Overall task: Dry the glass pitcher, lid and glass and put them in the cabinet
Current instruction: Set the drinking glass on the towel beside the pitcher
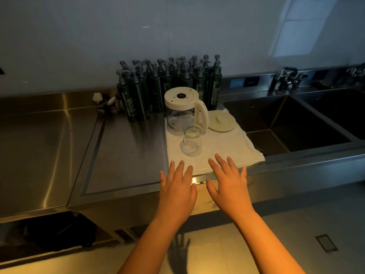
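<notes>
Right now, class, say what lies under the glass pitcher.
A white cloth, spread on the steel counter beside the sink, lies under the pitcher; the lid and glass stand on it too. The counter beneath the cloth is covered.

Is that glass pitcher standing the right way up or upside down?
Upside down. The glass pitcher rests mouth-down on the white towel, its cream base with the round connector facing up.

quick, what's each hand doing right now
Left hand: open, fingers spread, holding nothing.
Right hand: open, fingers spread, holding nothing.
</notes>
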Demonstrator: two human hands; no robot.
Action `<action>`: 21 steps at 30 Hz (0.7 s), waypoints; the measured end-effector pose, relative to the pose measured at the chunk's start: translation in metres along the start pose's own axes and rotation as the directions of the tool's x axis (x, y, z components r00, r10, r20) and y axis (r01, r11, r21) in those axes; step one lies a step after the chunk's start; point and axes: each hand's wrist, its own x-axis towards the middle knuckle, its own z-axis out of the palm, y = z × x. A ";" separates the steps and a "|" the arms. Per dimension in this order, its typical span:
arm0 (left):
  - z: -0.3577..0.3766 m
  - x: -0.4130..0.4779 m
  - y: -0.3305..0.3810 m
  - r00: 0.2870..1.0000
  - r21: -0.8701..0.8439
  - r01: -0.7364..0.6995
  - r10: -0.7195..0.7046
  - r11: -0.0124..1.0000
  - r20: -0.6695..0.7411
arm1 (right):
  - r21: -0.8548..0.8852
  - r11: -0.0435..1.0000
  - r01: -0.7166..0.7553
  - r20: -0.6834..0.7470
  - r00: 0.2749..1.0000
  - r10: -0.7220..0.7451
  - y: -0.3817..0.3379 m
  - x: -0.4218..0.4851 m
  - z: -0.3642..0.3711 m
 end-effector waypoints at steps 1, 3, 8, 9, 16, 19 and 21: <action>0.000 0.000 0.000 1.000 0.001 0.003 -0.003 1.000 0.004 | 0.002 1.000 0.000 -0.001 1.000 0.000 0.000 0.000 0.001; -0.001 0.000 -0.001 1.000 0.005 0.008 -0.008 1.000 0.002 | 0.005 1.000 0.001 -0.003 1.000 -0.001 0.000 0.000 0.002; -0.001 0.000 -0.002 1.000 0.017 0.006 -0.006 1.000 -0.008 | -0.011 1.000 0.014 -0.022 1.000 -0.014 -0.001 0.002 0.006; -0.002 0.000 -0.002 1.000 0.018 0.005 -0.005 1.000 -0.007 | -0.017 1.000 0.017 -0.028 0.999 -0.017 -0.001 0.002 0.006; -0.001 0.002 -0.001 1.000 0.045 0.017 -0.017 0.999 -0.005 | -0.044 0.999 0.026 -0.054 0.998 -0.028 0.001 0.004 0.008; -0.003 0.004 0.001 1.000 0.053 0.021 -0.021 0.998 0.003 | -0.041 0.999 0.028 -0.057 0.998 -0.030 0.002 0.004 0.008; -0.006 0.006 0.002 1.000 0.055 0.008 -0.007 0.998 -0.012 | -0.042 0.999 0.028 -0.066 0.997 -0.031 0.003 0.007 0.006</action>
